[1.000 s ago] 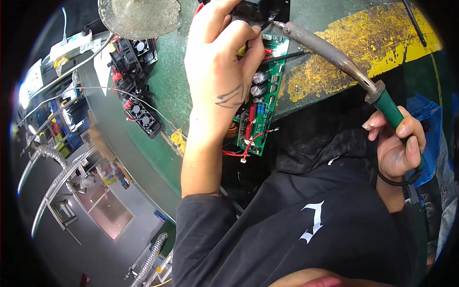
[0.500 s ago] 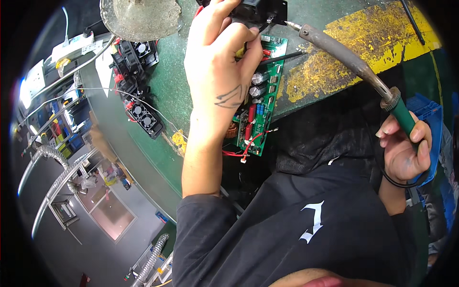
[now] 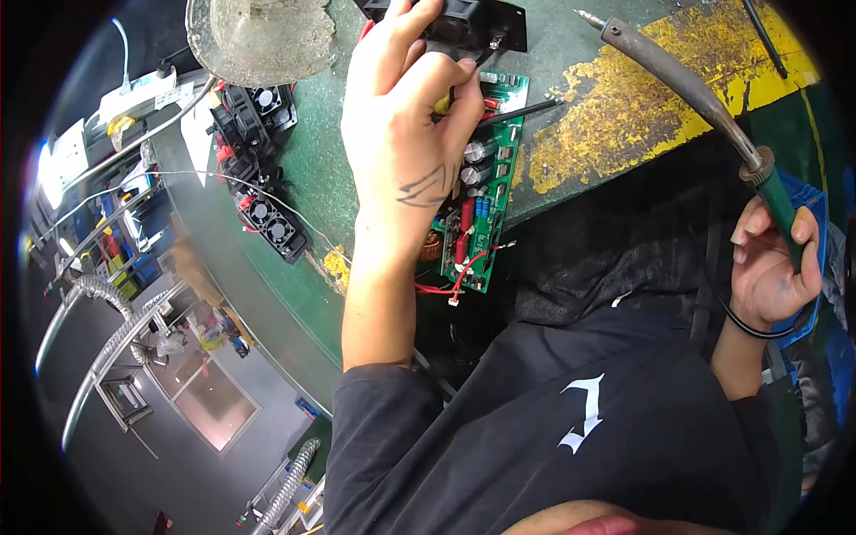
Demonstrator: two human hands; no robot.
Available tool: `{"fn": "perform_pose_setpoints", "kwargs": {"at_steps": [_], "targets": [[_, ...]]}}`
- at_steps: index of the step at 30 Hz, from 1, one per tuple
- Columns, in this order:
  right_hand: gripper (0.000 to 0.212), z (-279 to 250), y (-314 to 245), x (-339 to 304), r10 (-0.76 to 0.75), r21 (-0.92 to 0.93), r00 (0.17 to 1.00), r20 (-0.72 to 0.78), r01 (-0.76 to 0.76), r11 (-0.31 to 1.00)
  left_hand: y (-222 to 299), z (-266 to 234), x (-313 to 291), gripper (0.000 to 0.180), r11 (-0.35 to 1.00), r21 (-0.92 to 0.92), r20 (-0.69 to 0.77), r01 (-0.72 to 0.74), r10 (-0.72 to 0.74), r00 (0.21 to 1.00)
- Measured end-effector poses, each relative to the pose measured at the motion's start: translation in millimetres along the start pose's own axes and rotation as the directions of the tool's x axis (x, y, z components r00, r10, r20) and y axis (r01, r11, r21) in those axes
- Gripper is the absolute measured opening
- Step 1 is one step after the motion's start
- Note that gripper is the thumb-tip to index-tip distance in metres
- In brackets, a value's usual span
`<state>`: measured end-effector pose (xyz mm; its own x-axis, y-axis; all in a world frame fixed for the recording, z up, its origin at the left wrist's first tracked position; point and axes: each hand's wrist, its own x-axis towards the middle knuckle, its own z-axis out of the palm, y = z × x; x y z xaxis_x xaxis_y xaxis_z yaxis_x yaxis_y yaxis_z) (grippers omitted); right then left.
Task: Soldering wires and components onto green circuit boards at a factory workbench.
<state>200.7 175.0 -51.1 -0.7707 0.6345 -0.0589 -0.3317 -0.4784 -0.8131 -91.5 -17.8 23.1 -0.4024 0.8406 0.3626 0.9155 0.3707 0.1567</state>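
Observation:
My right hand (image 3: 777, 267) grips the green handle of a soldering iron (image 3: 687, 85). Its bare tip is at the upper right, apart from the black panel (image 3: 508, 27). A shiny soldered spot shows on that panel, with a black wire (image 3: 488, 57) leading to it. My left hand (image 3: 406, 134) is closed, its thumb and fingertips pinched on this wire beside the panel; part of the grip is hidden. Under that hand lies a green circuit board (image 3: 486, 214) with capacitors, a copper coil and red wires, partly covered by the hand.
Several black fans (image 3: 267, 218) with red wires lie on the green bench (image 3: 308, 152) to the left. A grey, crusted lamp-like shade (image 3: 259, 40) overhangs the far left. Worn yellow paint (image 3: 615, 116) marks the bench's right part. A blue bin (image 3: 807, 201) stands beside my right hand.
The soldering iron's tip has moved off the panel's soldered spot, up and to the right, as my right hand shifted right. My left hand and the panel have moved slightly left.

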Motion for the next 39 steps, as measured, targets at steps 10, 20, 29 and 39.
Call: {"fn": "perform_pose_setpoints", "kwargs": {"at_steps": [10, 20, 29, 39], "targets": [[0.029, -3.5, -1.6, -1.1, -0.01, -0.011, 1.0, -0.001, 0.01, 1.0, 0.3, 2.1, 0.0, 0.014, 0.992, -0.1, 0.0, 0.077, -0.077, 0.997], [0.03, -3.5, -0.3, -1.8, -0.005, -0.013, 1.0, -0.008, 0.005, 1.0, 1.4, 0.2, 0.6, 0.014, 0.998, -0.044, 0.011, 0.046, -0.046, 0.999], [0.031, -4.8, -0.1, 2.3, 0.0, -0.008, 1.0, -0.026, 0.0, 1.0, 1.9, 0.8, 0.3, 0.015, 0.998, -0.044, 0.005, 0.054, -0.054, 0.999], [0.032, -7.3, -2.0, 3.7, 0.005, -0.02, 0.999, -0.049, -0.006, 1.0, 4.0, 3.0, 0.8, 0.016, 0.997, -0.057, -0.001, 0.058, -0.059, 0.998]]}}
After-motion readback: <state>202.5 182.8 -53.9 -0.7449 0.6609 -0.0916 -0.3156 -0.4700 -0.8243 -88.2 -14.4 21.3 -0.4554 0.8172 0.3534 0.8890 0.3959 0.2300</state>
